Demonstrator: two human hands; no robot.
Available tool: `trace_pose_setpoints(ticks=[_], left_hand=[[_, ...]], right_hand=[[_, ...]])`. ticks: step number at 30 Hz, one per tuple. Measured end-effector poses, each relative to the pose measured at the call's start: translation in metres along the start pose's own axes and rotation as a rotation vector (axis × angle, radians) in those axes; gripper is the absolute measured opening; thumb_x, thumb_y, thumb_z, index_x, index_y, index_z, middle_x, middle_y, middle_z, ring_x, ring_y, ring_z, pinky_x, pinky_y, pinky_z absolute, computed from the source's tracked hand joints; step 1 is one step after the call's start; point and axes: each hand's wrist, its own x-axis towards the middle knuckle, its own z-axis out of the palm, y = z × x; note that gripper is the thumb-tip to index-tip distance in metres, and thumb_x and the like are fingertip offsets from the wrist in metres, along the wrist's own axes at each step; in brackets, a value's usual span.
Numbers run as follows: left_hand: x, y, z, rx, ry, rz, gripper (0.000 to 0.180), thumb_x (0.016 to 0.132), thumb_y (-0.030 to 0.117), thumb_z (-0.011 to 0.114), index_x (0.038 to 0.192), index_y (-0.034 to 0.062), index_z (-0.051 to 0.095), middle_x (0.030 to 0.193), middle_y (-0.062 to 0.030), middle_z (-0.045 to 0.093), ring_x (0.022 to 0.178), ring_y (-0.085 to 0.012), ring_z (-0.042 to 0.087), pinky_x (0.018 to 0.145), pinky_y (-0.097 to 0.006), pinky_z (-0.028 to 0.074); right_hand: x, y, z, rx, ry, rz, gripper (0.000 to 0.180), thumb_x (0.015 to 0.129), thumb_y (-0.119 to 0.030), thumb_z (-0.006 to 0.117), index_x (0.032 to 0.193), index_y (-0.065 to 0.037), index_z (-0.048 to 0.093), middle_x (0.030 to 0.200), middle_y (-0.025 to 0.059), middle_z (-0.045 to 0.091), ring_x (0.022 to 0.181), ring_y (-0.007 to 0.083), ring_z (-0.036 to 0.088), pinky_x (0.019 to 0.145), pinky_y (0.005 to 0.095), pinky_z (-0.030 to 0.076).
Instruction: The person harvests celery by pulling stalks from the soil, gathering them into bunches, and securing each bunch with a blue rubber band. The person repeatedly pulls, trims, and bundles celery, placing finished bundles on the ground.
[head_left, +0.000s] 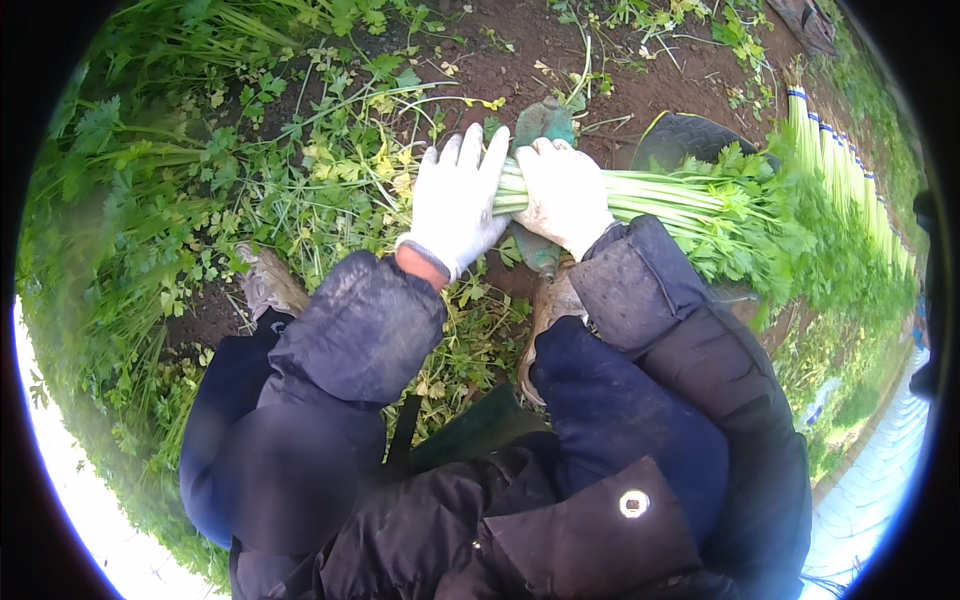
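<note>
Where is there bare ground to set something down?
Mostly bare soil, with scraps, lies beyond the left hand and right hand, between yellowing leaves leftward and a dark rounded object at near right. Crowded: leafy plants far left; held celery and tied bundles rightward.

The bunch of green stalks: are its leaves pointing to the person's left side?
No, the bunch has its leaves to the right, beyond the right hand.

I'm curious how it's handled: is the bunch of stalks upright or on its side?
On its side: the bunch stretches rightward from the left hand and right hand, leaves outermost.
</note>
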Motion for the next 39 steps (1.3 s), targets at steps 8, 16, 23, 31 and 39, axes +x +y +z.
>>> trace_pose_setpoints(ticks=[8,16,23,31,39], left_hand=[[0.016,-0.015,0.009,0.023,-0.112,0.034,0.048,0.066,0.03,0.081,0.105,0.0117,0.06,0.096,-0.0106,0.063,0.09,-0.0299,0.065,0.077,-0.043,0.052],[0.01,-0.016,0.016,0.006,-0.047,0.035,0.075,0.064,0.029,0.081,0.13,0.006,0.056,0.099,-0.0109,0.061,0.091,-0.0296,0.063,0.08,-0.042,0.051],[0.013,-0.015,0.016,0.037,-0.025,0.044,0.089,0.065,0.031,0.08,0.144,0.0047,0.048,0.102,-0.0112,0.061,0.093,-0.0292,0.063,0.08,-0.043,0.051],[0.015,-0.02,0.02,-0.008,-0.113,0.071,0.049,0.067,0.031,0.078,0.106,0.011,0.058,0.097,-0.0096,0.061,0.092,-0.029,0.064,0.079,-0.044,0.05],[0.025,-0.025,0.023,-0.007,-0.094,0.126,0.043,0.071,0.041,0.077,0.099,0.0108,0.066,0.088,-0.0111,0.066,0.081,-0.0312,0.068,0.072,-0.045,0.054]], right_hand=[[-0.011,0.021,-0.021,0.257,0.0,-0.044,0.072,0.074,-0.046,0.081,0.132,-0.009,0.06,0.117,0.0134,0.065,0.109,0.0316,0.064,0.094,0.0414,0.052],[-0.034,0.07,-0.033,0.331,-0.042,0.037,0.039,0.091,-0.043,0.068,0.116,-0.013,0.071,0.111,0.0095,0.071,0.106,0.0286,0.067,0.092,0.0395,0.052],[-0.018,0.081,-0.036,0.478,-0.197,0.09,0.036,0.096,-0.042,0.059,0.117,-0.014,0.069,0.104,0.0097,0.071,0.099,0.029,0.069,0.089,0.0409,0.052],[-0.041,0.06,-0.031,-0.035,-0.075,-0.009,0.071,0.088,-0.036,0.069,0.151,-0.013,0.044,0.147,0.0125,0.052,0.137,0.0307,0.046,0.113,0.0552,0.036],[0.003,0.018,-0.061,0.134,0.109,-0.306,0.106,0.068,-0.048,0.083,0.154,-0.008,0.037,0.15,0.0192,0.047,0.14,0.0345,0.044,0.115,0.0501,0.032]])
